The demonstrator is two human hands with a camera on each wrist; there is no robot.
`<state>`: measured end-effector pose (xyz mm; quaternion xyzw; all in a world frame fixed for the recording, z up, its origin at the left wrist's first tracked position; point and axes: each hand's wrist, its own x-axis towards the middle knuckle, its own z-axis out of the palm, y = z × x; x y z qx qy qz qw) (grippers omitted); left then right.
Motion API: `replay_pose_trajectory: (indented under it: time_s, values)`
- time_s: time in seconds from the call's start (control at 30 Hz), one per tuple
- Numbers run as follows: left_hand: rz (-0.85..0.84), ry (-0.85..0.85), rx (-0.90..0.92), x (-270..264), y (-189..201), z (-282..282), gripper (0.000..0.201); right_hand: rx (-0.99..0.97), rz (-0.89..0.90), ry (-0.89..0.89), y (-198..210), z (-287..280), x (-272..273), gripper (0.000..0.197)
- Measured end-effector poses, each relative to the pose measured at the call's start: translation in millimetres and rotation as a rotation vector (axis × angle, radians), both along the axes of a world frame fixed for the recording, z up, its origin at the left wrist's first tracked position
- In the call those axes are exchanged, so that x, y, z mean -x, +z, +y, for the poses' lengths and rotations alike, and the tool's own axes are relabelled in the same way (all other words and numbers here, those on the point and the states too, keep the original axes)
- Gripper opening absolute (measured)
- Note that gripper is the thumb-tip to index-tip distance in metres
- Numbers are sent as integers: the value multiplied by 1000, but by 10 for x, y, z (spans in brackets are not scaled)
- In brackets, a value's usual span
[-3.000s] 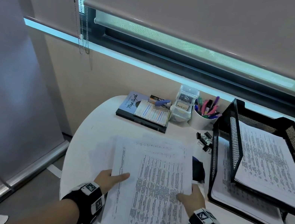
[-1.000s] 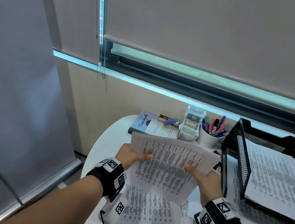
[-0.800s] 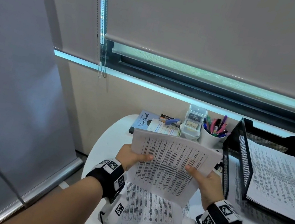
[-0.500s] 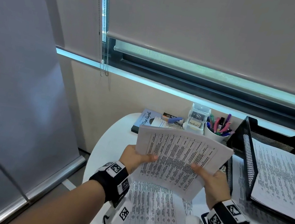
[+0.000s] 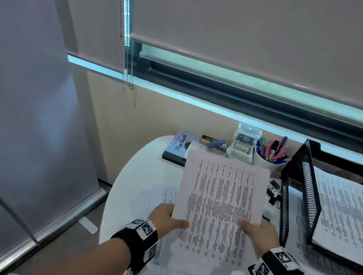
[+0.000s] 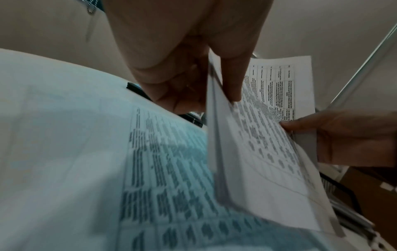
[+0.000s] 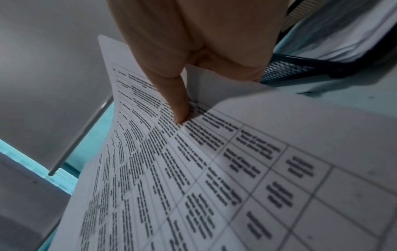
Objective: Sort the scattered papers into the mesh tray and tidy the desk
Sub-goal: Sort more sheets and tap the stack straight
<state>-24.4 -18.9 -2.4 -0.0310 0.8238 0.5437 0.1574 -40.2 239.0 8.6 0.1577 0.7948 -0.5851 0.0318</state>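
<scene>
I hold a thin stack of printed papers (image 5: 219,199) above the white desk, its long side pointing away from me. My left hand (image 5: 167,218) pinches its near left edge, thumb on top; the left wrist view shows the stack (image 6: 264,152) between thumb and fingers. My right hand (image 5: 255,233) pinches the near right edge, and its thumb (image 7: 178,101) presses on the top sheet (image 7: 193,169). More printed sheets (image 5: 169,195) lie flat on the desk beneath. The black mesh tray (image 5: 306,195), two-tiered and holding papers, stands to the right.
At the back of the round white desk (image 5: 143,169) lie a book (image 5: 179,146), a stapler (image 5: 217,143), a clear plastic box (image 5: 244,141) and a white cup of pens (image 5: 269,156). Binder clips (image 5: 273,193) sit beside the tray. The desk's left edge drops to the floor.
The stack has turned from landscape to portrait in my hands, and my grip has shifted to its near end. Three seconds ago the papers lay flat on the desk.
</scene>
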Motion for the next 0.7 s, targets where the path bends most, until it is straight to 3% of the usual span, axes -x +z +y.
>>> replay_pose_trajectory:
  time_s: [0.03,0.1,0.2,0.33,0.43,0.53,0.7]
  values:
    - [4,-11,50,-16,-63,-15,14,-26,-48,-7,-72,29,-4,33]
    - [3,-5,169,-47,-200,-53,22,-77,-128,-11,-224,102,-9,28]
    - [-14,0,325,-115,-331,-141,10,-140,-193,1,-372,165,-50,19]
    - [-84,34,712,-178,-431,-243,53,-185,-201,-35,-478,213,-110,27]
    - [-127,-50,788,-192,-468,-245,72,-217,-279,-57,-546,214,-136,24]
    - [-127,-116,825,-160,-469,-222,77,-196,-291,-88,-592,189,-159,22]
    - [-143,14,831,-141,-474,-207,93,-196,-290,-96,-568,162,-170,17]
